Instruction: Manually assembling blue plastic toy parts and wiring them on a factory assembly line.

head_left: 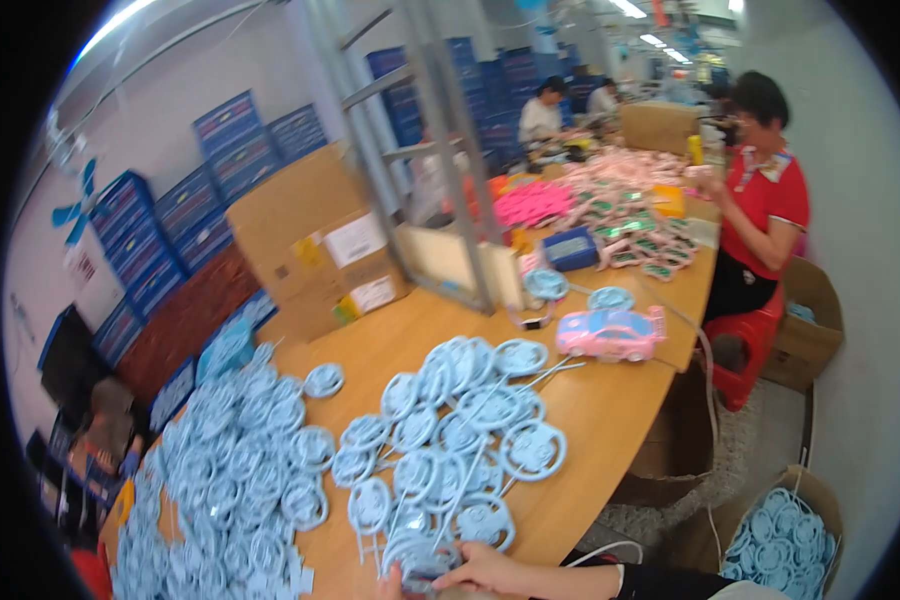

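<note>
At the lower edge, my right hand (485,569) is closed on the right side of a light blue toy steering wheel (413,549). Only a few fingers of my left hand (391,584) show, pressed to the left side of the same wheel. Just beyond lies a loose pile of light blue toy steering wheels (435,440), some with thin straight stems. A larger heap of similar light blue wheel parts (235,450) covers the left of the wooden table (580,440).
A pink and blue toy car (610,334) stands near the table's right edge. Behind are a cardboard box (310,245), a metal frame (450,170) and pink parts (630,185). A person in red (770,205) sits at right. A carton of blue wheels (782,540) stands below.
</note>
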{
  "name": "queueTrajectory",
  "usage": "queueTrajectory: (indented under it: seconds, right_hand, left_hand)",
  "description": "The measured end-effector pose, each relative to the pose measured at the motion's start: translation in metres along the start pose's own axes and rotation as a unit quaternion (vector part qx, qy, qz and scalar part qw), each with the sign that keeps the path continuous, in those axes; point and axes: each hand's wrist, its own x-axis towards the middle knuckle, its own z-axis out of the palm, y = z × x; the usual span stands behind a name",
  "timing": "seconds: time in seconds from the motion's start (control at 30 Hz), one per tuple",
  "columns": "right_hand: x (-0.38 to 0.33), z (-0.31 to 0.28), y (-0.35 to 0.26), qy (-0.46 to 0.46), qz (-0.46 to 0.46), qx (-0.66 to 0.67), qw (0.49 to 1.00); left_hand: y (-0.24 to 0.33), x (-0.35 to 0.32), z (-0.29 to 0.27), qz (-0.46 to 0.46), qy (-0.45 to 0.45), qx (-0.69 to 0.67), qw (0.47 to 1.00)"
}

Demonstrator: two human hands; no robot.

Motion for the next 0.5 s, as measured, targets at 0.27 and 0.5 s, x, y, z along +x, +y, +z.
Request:
queueTrajectory:
  seconds: [0.27,0.5]
  right_hand:
    - [-0.021,0.010,-0.019,0.008,-0.015,-0.038,0.999]
    - [-0.028,0.040,-0.039,0.033,-0.021,-0.101,0.994]
  left_hand:
    - [0.012,-0.015,0.030,-0.026,-0.050,0.000,0.998]
    - [0.027,-0.021,0.012,-0.008,-0.023,-0.004,1.000]
